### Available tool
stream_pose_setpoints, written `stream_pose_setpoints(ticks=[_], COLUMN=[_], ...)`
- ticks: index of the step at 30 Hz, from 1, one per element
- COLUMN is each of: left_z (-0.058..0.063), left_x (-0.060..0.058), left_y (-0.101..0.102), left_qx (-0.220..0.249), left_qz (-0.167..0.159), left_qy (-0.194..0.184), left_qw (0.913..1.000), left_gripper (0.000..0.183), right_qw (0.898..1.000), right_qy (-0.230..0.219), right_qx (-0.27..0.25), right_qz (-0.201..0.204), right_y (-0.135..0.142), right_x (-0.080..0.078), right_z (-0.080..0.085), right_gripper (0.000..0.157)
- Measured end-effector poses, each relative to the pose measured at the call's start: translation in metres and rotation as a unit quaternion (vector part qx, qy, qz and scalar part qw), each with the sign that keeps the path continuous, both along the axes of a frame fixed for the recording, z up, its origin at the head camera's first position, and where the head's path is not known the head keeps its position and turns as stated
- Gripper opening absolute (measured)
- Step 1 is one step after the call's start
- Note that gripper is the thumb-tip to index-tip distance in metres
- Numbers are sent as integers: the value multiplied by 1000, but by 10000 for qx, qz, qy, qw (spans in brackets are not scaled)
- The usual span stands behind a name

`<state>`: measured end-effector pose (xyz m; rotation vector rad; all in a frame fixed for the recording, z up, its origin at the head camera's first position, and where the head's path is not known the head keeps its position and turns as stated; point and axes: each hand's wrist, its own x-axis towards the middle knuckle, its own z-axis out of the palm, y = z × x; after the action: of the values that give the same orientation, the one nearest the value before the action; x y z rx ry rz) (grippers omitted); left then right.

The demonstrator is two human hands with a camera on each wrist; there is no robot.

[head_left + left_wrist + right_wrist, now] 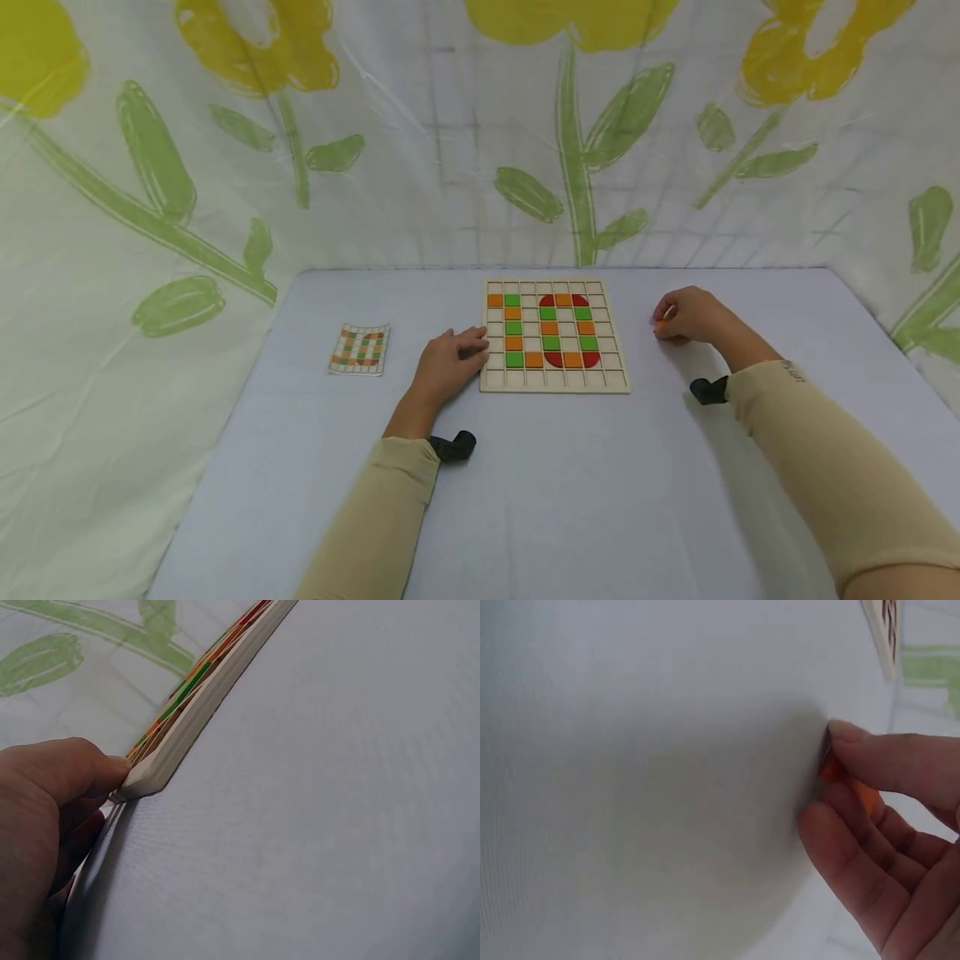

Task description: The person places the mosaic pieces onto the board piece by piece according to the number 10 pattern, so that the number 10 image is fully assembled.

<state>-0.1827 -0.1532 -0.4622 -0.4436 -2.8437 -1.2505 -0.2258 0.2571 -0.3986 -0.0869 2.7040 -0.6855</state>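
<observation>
A wooden grid board [529, 385] lies on the table, with green squares, orange squares and red rounded corner pieces set in its cells. Beside its left edge is my left hand [444, 365], fingers fairly straight and touching the edge. The left wrist view shows the thumb [112, 769] against a board corner, with the other fingers partly hidden behind it. To the right of the board, my right hand [693, 315] pinches an orange tile [866, 796] between thumb and fingers, low over the table. The fingers cover much of that tile.
A small card [360, 350] printed with a similar coloured grid lies left of my left hand. The white-covered table [570, 500] meets a cloth backdrop painted with yellow flowers [525, 196]. A black wrist mount [453, 447] sits on each forearm.
</observation>
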Motion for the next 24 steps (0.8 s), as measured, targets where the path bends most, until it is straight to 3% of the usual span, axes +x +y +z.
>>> stream_pose_setpoints(ticks=[5,12,19,24], left_z=[-1,3,3,3], left_x=[0,-2,-3,0], left_y=[0,-1,-1,-1], left_qx=[-35,26,15,-58], left_qz=[-28,36,-77,-34], left_qy=[-20,15,-67,35], left_qw=[10000,10000,9999,10000], left_gripper=[25,23,23,22], right_qw=[9982,9872,9711,9635], right_qy=[438,878,1055,1278], right_qx=[8,-538,-784,-657], right_qz=[399,1220,1993,2258], right_y=[-37,-123,-189,-221], right_x=[4,17,27,30], right_z=[8,26,18,9], right_gripper=[22,21,16,12])
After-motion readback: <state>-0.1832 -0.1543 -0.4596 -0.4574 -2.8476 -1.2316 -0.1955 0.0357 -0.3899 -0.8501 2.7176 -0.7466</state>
